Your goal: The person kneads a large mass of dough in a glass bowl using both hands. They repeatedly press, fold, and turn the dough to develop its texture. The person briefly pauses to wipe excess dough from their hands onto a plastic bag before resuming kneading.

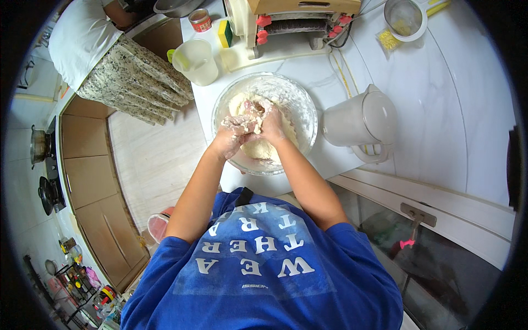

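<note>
A large clear bowl point(307, 136) stands before me, its inner wall dusted with flour. Pale dough point(260, 150) lies inside in rough lumps, with loose flour around it. Over the dough my left hand point(234, 134) and my right hand point(269, 119) meet, touching each other. Sticky dough cakes the fingers of both. My right hand has its fingers curled, and bits of dough cling between the two hands. Whether either one grips a separate piece of dough is hidden by the coating and the overlap.
Right of the bowl stands a lidded pitcher point(350, 119). Behind are a measuring jug point(197, 62), a tin point(200, 20), a sponge point(225, 34) and a roller machine point(297, 27). A sieve point(406, 18) lies far right. Another person point(119, 66) stands back left.
</note>
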